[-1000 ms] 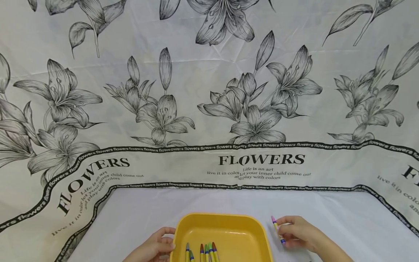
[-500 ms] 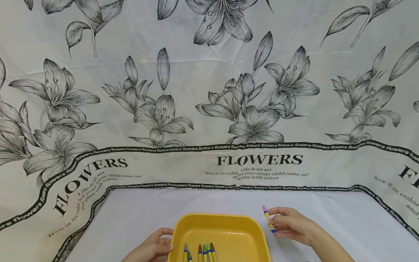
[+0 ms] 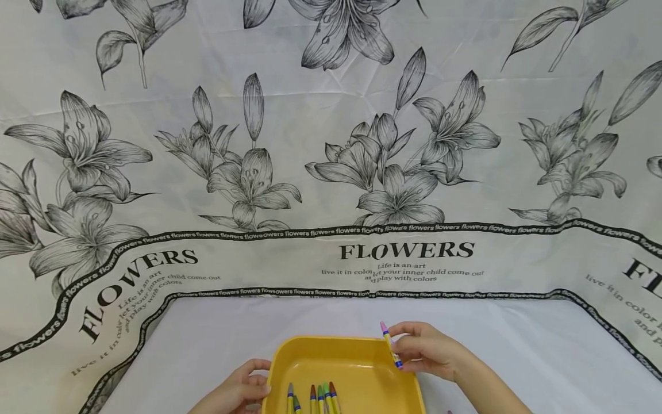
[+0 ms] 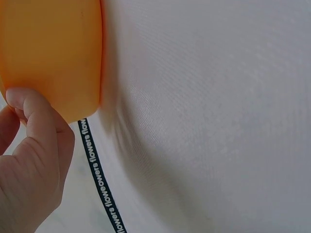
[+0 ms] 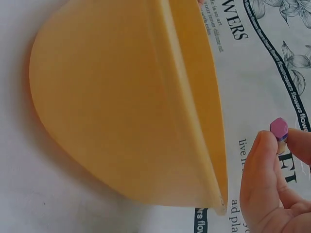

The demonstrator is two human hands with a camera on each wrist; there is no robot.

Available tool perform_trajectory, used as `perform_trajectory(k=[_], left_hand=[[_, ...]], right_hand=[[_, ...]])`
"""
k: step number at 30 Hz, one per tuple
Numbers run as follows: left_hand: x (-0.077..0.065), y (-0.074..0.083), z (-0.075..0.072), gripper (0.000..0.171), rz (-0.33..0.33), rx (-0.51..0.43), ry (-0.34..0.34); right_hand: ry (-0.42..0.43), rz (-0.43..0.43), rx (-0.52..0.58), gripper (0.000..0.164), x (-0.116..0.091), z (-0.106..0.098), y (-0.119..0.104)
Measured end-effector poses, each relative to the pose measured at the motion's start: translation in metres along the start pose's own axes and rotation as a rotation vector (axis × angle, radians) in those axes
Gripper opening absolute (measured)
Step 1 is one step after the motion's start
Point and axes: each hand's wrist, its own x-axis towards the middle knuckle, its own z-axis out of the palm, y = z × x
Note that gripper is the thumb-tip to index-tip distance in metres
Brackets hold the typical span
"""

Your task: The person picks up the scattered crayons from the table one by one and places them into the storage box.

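The right hand (image 3: 426, 348) pinches a pink crayon (image 3: 391, 345) between thumb and fingers. The crayon has a yellow wrapper with blue bands and slants, its upper end toward 11 o'clock. In the head view it shows against the far right corner of a yellow plastic tray (image 3: 367, 376), at about 1 o'clock; the right wrist view shows it end-on, apart from the tray's rim. The left hand (image 3: 240, 388) grips the tray at 9 o'clock, its thumb on the outer wall and its other fingers partly hidden.

At the tray's 7 o'clock lie 6 more crayons, their lower ends cut off by the view's edge: a grey crayon (image 3: 291, 394) and a dark green crayon (image 3: 297, 405) close together, then a group of 4 with brown and green tips (image 3: 323, 397), all pointing roughly to 12 o'clock.

The tray stands on a white tablecloth (image 3: 217, 328). Toward 12 o'clock, beyond it, hangs a cloth backdrop (image 3: 289, 126) with black lily drawings and the word "FLOWERS".
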Motion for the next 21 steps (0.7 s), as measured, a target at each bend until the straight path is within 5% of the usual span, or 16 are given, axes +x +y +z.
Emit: perform_trajectory(k=[6, 21], left_hand=[[-0.001, 0.001, -0.002, 0.045, 0.008, -0.014, -0.026], [-0.001, 0.000, -0.002, 0.045, -0.002, -0.037, -0.023]], right_hand=[[-0.069, -0.021, 0.021, 0.031, 0.006, 0.015, 0.004], [-0.074, -0.029, -0.078, 0.032, 0.015, 0.058, 0.021]])
